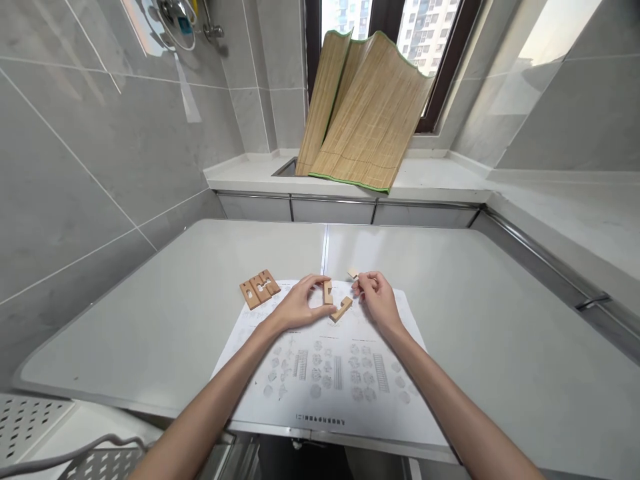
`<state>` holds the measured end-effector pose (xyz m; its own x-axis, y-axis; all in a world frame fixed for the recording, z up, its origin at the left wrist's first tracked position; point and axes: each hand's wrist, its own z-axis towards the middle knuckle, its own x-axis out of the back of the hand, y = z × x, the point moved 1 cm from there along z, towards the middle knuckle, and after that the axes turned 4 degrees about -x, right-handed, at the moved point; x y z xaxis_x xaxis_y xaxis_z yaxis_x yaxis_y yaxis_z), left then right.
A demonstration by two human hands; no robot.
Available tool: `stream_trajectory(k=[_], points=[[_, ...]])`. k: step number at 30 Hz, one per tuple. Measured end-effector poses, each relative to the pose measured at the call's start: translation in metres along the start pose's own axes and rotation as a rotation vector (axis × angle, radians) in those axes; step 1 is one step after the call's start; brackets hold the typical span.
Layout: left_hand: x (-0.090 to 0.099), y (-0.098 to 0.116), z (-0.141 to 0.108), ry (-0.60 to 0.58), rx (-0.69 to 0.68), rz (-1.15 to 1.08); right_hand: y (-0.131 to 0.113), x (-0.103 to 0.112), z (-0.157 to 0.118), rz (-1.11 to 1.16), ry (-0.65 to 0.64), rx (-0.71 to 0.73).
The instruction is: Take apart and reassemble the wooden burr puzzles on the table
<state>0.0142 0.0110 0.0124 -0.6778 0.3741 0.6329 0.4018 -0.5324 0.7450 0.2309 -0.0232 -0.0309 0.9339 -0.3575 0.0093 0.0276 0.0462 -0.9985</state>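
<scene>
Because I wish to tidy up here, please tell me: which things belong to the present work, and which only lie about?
In the work:
left hand, pinching a notched block
second notched block, between the hands
right hand, beside a pale piece
printed sheet below

Apparently lying about:
brown wooden plates, untouched
bamboo mat at the window
grey cable, lower left

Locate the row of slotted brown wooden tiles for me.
In the head view, the slotted brown tiles lie to the left of the left hand, at the upper-left corner of the printed sheet.
</scene>
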Motion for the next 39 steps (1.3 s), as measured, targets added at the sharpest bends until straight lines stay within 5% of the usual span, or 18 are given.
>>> stream_trajectory(k=[6,14,26,32,39], points=[[0.016,0.000,-0.008,-0.230,0.041,0.145,0.002,0.006,-0.001,-0.217,0.143,0.011],[-0.003,0.030,0.007,-0.357,-0.048,0.194,-0.003,0.006,-0.005,-0.353,0.139,0.061],[-0.013,0.014,0.002,-0.047,0.049,0.280,-0.001,-0.003,-0.012,-0.410,-0.029,0.156],[-0.016,0.014,0.001,-0.033,0.044,0.296,-0.005,-0.010,-0.021,-0.395,-0.202,0.237],[-0.019,0.020,0.000,-0.029,0.014,0.246,-0.009,-0.007,-0.023,-0.358,-0.226,0.215]])
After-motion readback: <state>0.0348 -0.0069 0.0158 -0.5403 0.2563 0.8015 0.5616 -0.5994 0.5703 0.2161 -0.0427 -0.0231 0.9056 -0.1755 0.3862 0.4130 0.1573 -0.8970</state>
